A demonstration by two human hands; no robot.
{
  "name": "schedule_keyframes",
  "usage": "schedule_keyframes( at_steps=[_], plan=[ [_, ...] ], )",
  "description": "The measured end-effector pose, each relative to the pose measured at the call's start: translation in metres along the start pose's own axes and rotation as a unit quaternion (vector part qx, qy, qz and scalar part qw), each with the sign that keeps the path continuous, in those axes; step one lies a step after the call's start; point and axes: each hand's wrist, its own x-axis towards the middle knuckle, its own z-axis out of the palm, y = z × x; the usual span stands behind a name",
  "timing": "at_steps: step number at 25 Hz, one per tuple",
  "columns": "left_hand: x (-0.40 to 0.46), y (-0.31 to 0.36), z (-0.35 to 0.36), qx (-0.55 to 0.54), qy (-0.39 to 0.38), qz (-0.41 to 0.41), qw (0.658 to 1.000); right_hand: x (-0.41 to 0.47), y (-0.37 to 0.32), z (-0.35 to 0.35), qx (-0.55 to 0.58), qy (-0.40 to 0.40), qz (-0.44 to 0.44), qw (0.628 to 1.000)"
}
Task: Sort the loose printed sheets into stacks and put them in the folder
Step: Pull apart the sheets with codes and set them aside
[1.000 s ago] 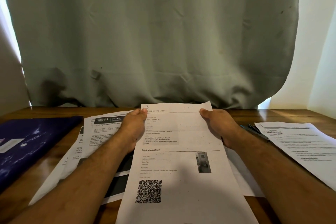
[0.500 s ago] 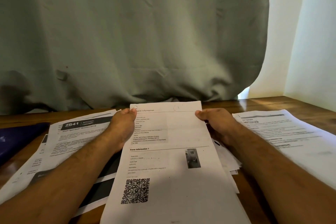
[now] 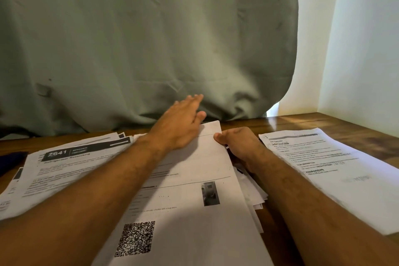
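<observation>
A printed sheet with a QR code (image 3: 194, 196) lies in front of me on a pile of loose sheets. My right hand (image 3: 239, 144) grips its upper right edge. My left hand (image 3: 183, 123) has let go and hovers flat above the sheet's top, fingers stretched toward the curtain. A sheet headed "2641 Kitchen" (image 3: 71, 164) lies to the left on more sheets. A separate stack of text sheets (image 3: 336, 170) lies to the right. A sliver of the dark blue folder (image 3: 10, 160) shows at the far left edge.
The wooden table (image 3: 336, 121) runs back to a grey-green curtain (image 3: 151, 39) that hangs down to its far edge. A pale wall (image 3: 362, 49) stands at the right. Loose sheet edges (image 3: 254, 196) stick out under the middle pile.
My left hand has released the sheet's upper left corner and moved up and forward, fingers extended. The view has turned right, so the folder has slid almost out of sight.
</observation>
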Motion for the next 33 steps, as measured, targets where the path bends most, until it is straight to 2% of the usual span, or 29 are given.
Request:
schedule_keyframes(
  at_steps=[4, 7, 11, 14, 16, 19, 22, 26, 33],
  plan=[
    [0.019, 0.019, 0.021, 0.0, -0.133, 0.02, 0.991, 0.005, 0.005, -0.001, 0.056, 0.02, -0.005, 0.998],
    [0.025, 0.019, 0.015, -0.083, -0.087, -0.039, 0.992, 0.009, 0.01, 0.0, 0.056, 0.032, 0.026, 0.998],
    [0.028, 0.016, 0.019, -0.121, -0.072, -0.097, 0.985, 0.011, 0.011, 0.002, 0.046, 0.029, 0.022, 0.998],
    [0.026, 0.012, 0.039, -0.147, -0.049, -0.113, 0.982, 0.015, 0.012, 0.0, -0.015, 0.032, 0.016, 0.999],
    [0.022, 0.007, 0.054, -0.166, -0.028, -0.126, 0.978, 0.019, 0.014, -0.008, -0.1, 0.072, -0.011, 0.992],
    [0.019, -0.001, 0.07, -0.138, -0.024, -0.142, 0.98, 0.023, 0.02, -0.028, -0.318, 0.174, -0.058, 0.93],
    [0.017, 0.0, 0.08, -0.101, -0.032, -0.143, 0.984, 0.024, 0.029, -0.038, -0.414, 0.177, -0.028, 0.892],
    [0.016, 0.003, 0.083, -0.088, -0.017, -0.149, 0.985, 0.026, 0.036, -0.042, -0.424, 0.155, 0.005, 0.892],
    [0.009, 0.006, 0.076, -0.111, 0.01, -0.152, 0.982, 0.037, 0.04, -0.036, -0.409, 0.116, -0.008, 0.905]
  ],
)
